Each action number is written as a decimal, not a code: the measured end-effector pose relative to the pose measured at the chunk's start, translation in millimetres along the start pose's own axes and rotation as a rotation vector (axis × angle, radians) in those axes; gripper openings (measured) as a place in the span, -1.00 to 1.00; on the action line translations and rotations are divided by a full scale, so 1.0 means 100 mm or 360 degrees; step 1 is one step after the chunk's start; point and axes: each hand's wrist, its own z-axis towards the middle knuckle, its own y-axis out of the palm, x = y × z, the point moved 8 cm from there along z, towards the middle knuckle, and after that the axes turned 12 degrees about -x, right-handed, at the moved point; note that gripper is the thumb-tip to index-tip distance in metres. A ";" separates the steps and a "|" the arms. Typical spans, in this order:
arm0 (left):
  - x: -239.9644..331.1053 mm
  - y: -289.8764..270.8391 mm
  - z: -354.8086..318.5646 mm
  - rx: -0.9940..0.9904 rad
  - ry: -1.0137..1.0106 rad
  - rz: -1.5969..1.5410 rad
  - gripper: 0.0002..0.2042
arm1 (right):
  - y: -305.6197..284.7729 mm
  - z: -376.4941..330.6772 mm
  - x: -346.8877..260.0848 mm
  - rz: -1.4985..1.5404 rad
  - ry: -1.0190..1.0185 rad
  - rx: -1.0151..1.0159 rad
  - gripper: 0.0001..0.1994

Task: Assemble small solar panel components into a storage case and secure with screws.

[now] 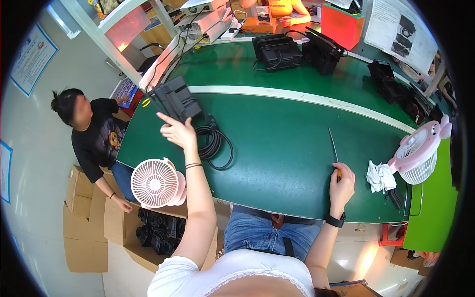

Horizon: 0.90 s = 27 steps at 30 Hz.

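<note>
My left hand (pixel 178 132) reaches to the far left of the green bench, at the near edge of a black box-shaped device (pixel 175 99). Its index finger is stretched out and its thumb stands apart; no firm grip on the device shows. A coiled black cable (pixel 215 141) lies just right of that hand. On the right side of the bench, my right hand (pixel 342 187) is closed around the orange-and-black handle of a screwdriver (pixel 333 144). The thin shaft points away from me, and most of the handle is hidden in my fingers.
A pink fan (pixel 157 183) stands by my left forearm; another pink fan (pixel 418 151) is at right beside crumpled white tissue (pixel 380 177). Black devices (pixel 278 51) sit beyond the pale divider strip (pixel 277 92). A co-worker (pixel 96 133) sits left, near an open carton (pixel 118 222).
</note>
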 end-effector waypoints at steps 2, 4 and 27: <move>-0.10 0.04 0.15 0.0029 -0.0118 0.0007 0.21 | 0.03 0.01 0.03 0.0018 -0.0039 -0.0092 -0.77; -0.10 0.05 0.22 -0.0043 -0.0227 -0.0074 0.11 | 0.01 0.02 0.05 0.0127 -0.0097 -0.0129 -0.70; 2.94 1.67 -0.66 -0.1538 0.1260 -0.0625 0.04 | -0.03 0.09 0.22 0.0320 -0.0151 0.0277 -0.83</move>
